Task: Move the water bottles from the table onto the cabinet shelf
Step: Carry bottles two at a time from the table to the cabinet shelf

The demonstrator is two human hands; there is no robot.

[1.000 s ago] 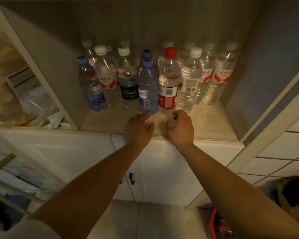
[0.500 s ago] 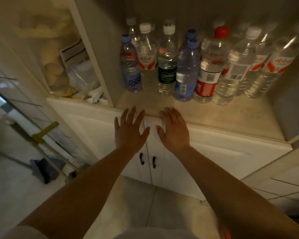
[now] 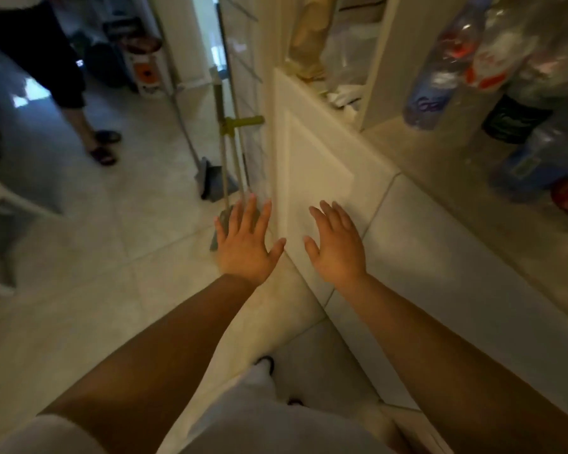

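Several water bottles [image 3: 440, 73] stand blurred on the cabinet shelf [image 3: 440, 178] at the upper right, among them one with a dark green label [image 3: 512, 121] and a blue one [image 3: 535, 162]. My left hand [image 3: 245, 244] hangs in the air over the floor, fingers spread, holding nothing. My right hand [image 3: 336, 245] is beside it, in front of the white lower cabinet door [image 3: 312, 152], fingers straight and empty. Both hands are well away from the bottles. No table is in view.
A broom and dustpan [image 3: 215, 178] lean against the cabinet's left end. Another person's legs [image 3: 76, 103] in sandals stand at the upper left on the tiled floor [image 3: 95, 263]. Bags and packets [image 3: 328, 50] fill the cabinet's left compartment.
The view has swung sharply left and away from the shelf. Both hands pulled back from the shelf edge and opened flat, and they have dropped below it in front of the lower cabinet.
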